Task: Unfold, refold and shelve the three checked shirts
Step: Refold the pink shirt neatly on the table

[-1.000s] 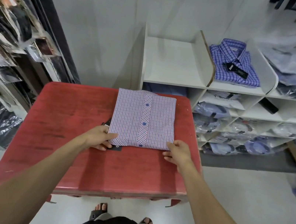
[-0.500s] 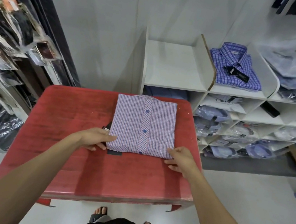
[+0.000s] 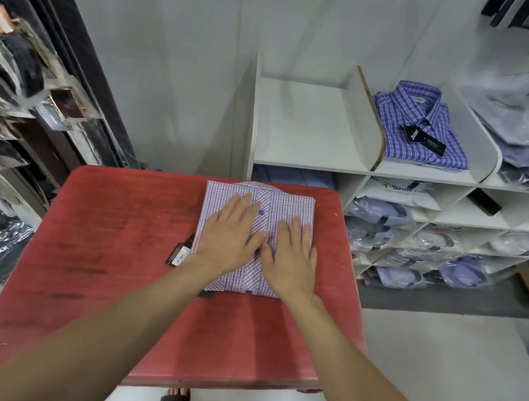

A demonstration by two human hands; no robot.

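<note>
A white shelf unit (image 3: 310,164) stands against the wall behind a red worktop (image 3: 125,282), its top left compartment bare and the one just to the right holding a folded blue checked shirt (image 3: 420,128) with a dark tag lying on it. Lower compartments hold shirts wrapped in clear plastic. On the far side of the worktop, near its right edge, lies a folded pink-and-blue checked shirt (image 3: 290,204), button placket up and collar toward the shelves. Both hands rest flat on it side by side, thumbs nearly touching: the left hand (image 3: 228,234) and the right hand (image 3: 290,256) each have a slack grip, fingers straight and spread apart, pressing the cloth. A black hang tag (image 3: 180,253) pokes out from under the shirt's left edge.
</note>
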